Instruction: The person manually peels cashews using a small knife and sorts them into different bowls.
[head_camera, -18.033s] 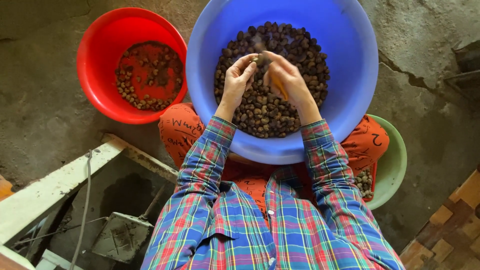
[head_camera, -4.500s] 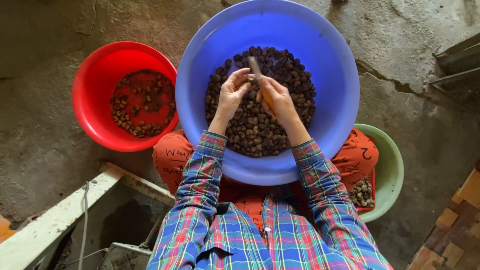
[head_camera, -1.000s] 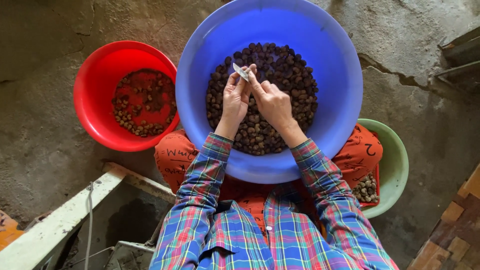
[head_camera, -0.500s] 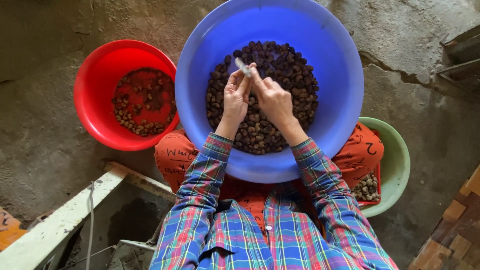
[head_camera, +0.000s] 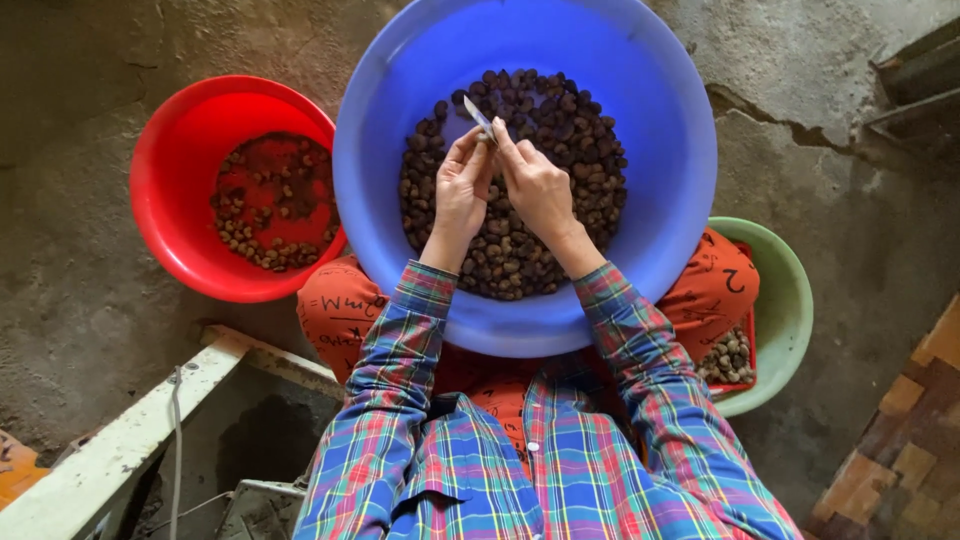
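Note:
A big blue basin (head_camera: 660, 120) rests on my lap and holds a heap of dark brown nuts (head_camera: 560, 120). Over the heap my left hand (head_camera: 458, 190) and my right hand (head_camera: 540, 190) meet fingertip to fingertip. My right hand grips a small knife whose pale blade (head_camera: 478, 115) sticks up and to the left. My left hand pinches a small nut against the blade; the nut itself is mostly hidden by the fingers.
A red basin (head_camera: 170, 200) with a thin layer of nuts stands on the concrete floor at the left. A pale green bowl (head_camera: 785, 310) with several nuts sits under my right knee. A white beam (head_camera: 120, 430) lies lower left, wooden tiles (head_camera: 900, 450) lower right.
The view has shifted slightly, so the basins sit a little more to the left. Both hands stay together over the nuts, the blade now tilted a bit higher.

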